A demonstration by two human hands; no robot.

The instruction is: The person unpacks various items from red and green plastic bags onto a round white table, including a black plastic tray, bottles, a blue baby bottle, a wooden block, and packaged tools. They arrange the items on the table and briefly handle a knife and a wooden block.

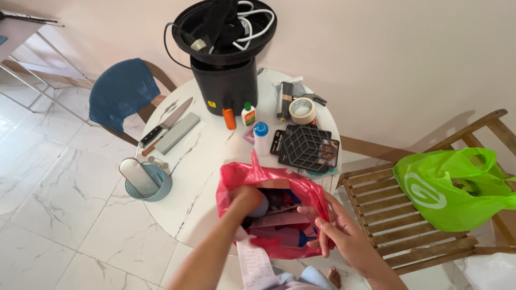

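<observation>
Red bag: a red plastic bag (271,182) sits at the near edge of the round white marble table (204,177), its mouth open upward, packed with small items and a paper receipt (279,219).
Left hand: the left hand (248,197) is plunged into the bag's mouth; its fingers are hidden among the contents, so I cannot tell whether they are clenched on anything.
Right hand: the right hand (336,231) pinches the bag's right rim between thumb and fingers, holding the plastic pulled outward.
Table edge: the bag overhangs the near rim; a second strip of receipt (255,266) hangs below it toward the person's lap.
Open room on table: bare marble lies left of the bag, between it and the blue utensil holder (148,181) at the left rim.
Behind the bag: a white bottle with a blue cap (261,138) and a black grid mat (305,146) stand just beyond it.
Far side: a black bucket-like appliance (224,53) with cables, an orange bottle (229,118), a tape roll (302,110), and a knife (166,121) beside a grey block (177,132).
Right of table: a slatted wooden chair (419,220) carries a green plastic bag (454,185), near the right hand.
Left of table: a chair draped in blue cloth (122,92); the marble floor (48,182) lies open.
</observation>
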